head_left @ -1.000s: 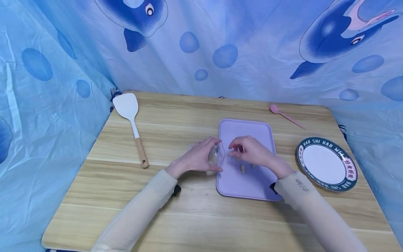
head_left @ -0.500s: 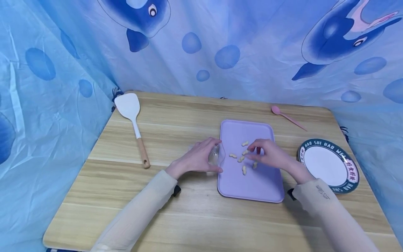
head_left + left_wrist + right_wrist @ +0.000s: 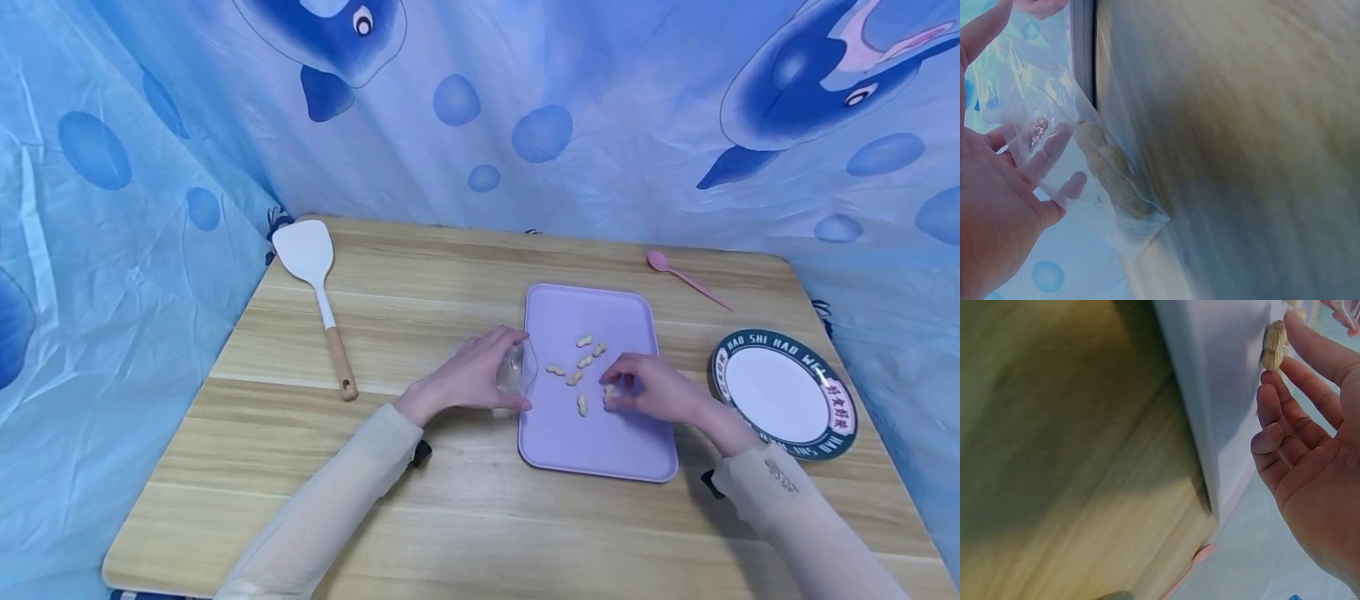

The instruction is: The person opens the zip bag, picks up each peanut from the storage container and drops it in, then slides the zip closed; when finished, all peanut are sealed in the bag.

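Observation:
In the head view my left hand (image 3: 476, 371) holds a clear plastic bag (image 3: 512, 371) at the left edge of the purple tray (image 3: 592, 454), its thumb and fingers spread at the bag's mouth. The left wrist view shows a peanut (image 3: 1110, 169) in its shell inside the bag (image 3: 1041, 144). Over the tray's right half, my right hand (image 3: 648, 390) has its thumb and fingertips on either side of an unshelled peanut (image 3: 609, 390). That peanut (image 3: 1274, 347) sits at the fingertips in the right wrist view. Several other peanuts (image 3: 584, 362) lie scattered on the tray.
A white spatula (image 3: 318, 287) with a wooden handle lies at the left of the wooden table (image 3: 420, 533). To the tray's right is a round plate (image 3: 776, 392) with a green lettered rim. A pink spoon (image 3: 686, 279) lies behind it. Blue patterned curtain (image 3: 495, 92) surrounds the back and sides.
My right hand has moved right and toward me, from near the bag's mouth to the peanut at the right. More peanuts are uncovered on the tray. The left hand and bag stay in place.

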`<state>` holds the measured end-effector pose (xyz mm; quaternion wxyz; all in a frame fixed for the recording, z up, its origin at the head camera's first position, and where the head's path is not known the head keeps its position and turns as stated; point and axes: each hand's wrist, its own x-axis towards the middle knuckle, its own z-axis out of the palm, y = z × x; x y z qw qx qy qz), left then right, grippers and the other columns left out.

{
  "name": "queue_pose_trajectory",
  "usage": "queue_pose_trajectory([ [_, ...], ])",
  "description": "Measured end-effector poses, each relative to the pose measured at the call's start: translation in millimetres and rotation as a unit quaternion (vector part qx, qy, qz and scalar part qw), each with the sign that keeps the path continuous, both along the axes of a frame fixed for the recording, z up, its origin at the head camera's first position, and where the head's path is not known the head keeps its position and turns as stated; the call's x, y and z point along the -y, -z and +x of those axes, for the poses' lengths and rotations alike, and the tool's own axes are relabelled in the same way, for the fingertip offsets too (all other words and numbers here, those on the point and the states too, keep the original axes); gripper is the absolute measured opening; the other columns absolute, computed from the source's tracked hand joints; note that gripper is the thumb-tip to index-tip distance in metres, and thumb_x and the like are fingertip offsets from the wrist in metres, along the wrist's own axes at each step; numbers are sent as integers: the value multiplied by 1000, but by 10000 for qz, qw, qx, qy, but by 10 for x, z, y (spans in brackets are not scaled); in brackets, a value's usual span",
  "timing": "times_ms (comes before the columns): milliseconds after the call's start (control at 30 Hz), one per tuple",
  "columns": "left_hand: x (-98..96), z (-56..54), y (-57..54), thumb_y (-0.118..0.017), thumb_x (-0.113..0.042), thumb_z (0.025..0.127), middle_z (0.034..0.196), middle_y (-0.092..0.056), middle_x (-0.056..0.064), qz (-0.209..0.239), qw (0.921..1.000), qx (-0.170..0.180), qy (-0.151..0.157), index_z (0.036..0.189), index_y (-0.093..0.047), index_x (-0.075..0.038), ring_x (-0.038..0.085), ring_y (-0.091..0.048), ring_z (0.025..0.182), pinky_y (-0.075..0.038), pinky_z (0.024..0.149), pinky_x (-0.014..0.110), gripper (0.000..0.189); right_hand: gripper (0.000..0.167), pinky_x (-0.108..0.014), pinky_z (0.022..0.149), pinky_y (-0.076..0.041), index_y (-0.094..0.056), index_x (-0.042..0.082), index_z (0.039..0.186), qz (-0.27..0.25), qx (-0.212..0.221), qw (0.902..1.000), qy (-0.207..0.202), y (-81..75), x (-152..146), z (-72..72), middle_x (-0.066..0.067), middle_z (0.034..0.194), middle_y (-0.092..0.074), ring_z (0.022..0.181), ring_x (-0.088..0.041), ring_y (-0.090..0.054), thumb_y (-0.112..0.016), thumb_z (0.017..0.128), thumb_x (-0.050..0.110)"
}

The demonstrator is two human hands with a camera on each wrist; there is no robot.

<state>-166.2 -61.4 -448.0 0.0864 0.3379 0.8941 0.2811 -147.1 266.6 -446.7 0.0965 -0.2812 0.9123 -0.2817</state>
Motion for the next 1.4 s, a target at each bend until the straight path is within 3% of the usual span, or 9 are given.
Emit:
queue_pose_trajectory([
  [367, -2, 9, -11, -86, -53, 71, 143, -47, 3, -6, 10000, 65, -9, 151, -37, -10, 17, -47, 129, -32, 111, 47, 103, 24, -27, 71, -50, -73, 9, 103, -89, 132, 9999, 19, 59, -11, 38, 5, 91, -64, 83, -12, -58, -82, 81, 6],
  [1400, 11, 20, -8, -84, -55, 72, 142, -48, 4, 69, 9999, 136, 7, 151, -37, -10, 17, -47, 128, -32, 110, 47, 103, 12, -24, 60, -44, -67, 19, 86, -332, 422, 9985, 142, 90, 43, 30, 9, 73, -58, 67, -11, -54, -79, 86, 15],
])
